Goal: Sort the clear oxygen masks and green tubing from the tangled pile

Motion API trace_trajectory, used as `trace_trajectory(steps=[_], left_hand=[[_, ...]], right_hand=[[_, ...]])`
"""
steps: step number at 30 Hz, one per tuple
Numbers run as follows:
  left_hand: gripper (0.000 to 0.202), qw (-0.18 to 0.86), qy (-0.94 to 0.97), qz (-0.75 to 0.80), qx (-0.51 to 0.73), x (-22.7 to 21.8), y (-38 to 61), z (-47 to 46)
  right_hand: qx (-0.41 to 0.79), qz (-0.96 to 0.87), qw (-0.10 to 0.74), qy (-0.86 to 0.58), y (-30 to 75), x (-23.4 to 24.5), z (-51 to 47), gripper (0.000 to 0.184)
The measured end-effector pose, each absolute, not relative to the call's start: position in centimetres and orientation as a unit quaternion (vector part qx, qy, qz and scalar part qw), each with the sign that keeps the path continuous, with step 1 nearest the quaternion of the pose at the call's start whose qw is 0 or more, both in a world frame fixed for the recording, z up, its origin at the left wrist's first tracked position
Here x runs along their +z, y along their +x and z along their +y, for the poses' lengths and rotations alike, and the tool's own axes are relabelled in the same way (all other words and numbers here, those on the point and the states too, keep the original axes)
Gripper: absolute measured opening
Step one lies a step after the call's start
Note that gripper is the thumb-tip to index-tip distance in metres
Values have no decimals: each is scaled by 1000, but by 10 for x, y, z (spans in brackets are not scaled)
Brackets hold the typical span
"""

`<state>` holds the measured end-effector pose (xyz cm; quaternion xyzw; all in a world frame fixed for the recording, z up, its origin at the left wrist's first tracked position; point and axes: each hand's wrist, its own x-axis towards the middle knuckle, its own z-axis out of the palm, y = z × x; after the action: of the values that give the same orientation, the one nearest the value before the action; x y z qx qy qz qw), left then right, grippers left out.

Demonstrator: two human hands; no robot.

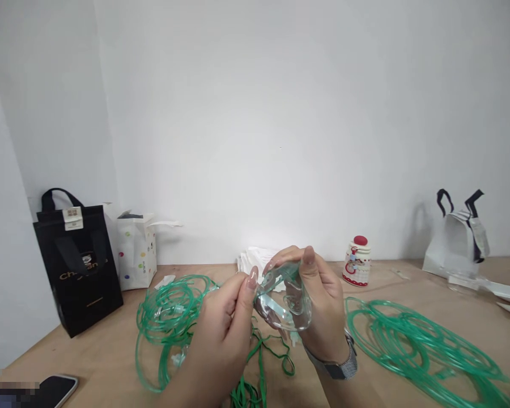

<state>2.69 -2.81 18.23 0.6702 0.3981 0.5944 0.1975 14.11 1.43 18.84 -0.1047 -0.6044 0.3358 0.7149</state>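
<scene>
Both hands hold a clear plastic mask (pixel 285 297) above the wooden table (pixel 408 283). My right hand (pixel 323 309), with a watch on its wrist, cups the mask from behind, thumb on its top edge. My left hand (pixel 225 328) pinches the mask's left rim between thumb and forefinger. A green elastic strap (pixel 259 362) trails down from under the hands onto the table. A coil of green tubing (pixel 170 311) lies just left of my left hand, and a second, larger coil (pixel 416 345) is spread out to the right.
A black paper bag (pixel 79 260) and a small white dotted bag (pixel 136 249) stand at the back left. White folded paper (pixel 255 258) lies behind the hands. A red-topped jar (pixel 357 260) and a white bag (pixel 457 238) stand back right. A phone (pixel 55 390) rests at the front left.
</scene>
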Motion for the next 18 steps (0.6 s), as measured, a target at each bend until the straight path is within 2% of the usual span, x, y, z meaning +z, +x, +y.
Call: trace_trajectory(steps=[4,12,18], left_hand=[[36,219,653,393,609,183,28,-28],[37,346,644,356,582,185,32,-19],[35,320,624,387,599,183,30,-16]], right_hand=[[355,-589,717,-116,139,188,13,36],[408,-503,749,-140,136,191,8,38],[434,-468,756,-148,133,193,11,39]])
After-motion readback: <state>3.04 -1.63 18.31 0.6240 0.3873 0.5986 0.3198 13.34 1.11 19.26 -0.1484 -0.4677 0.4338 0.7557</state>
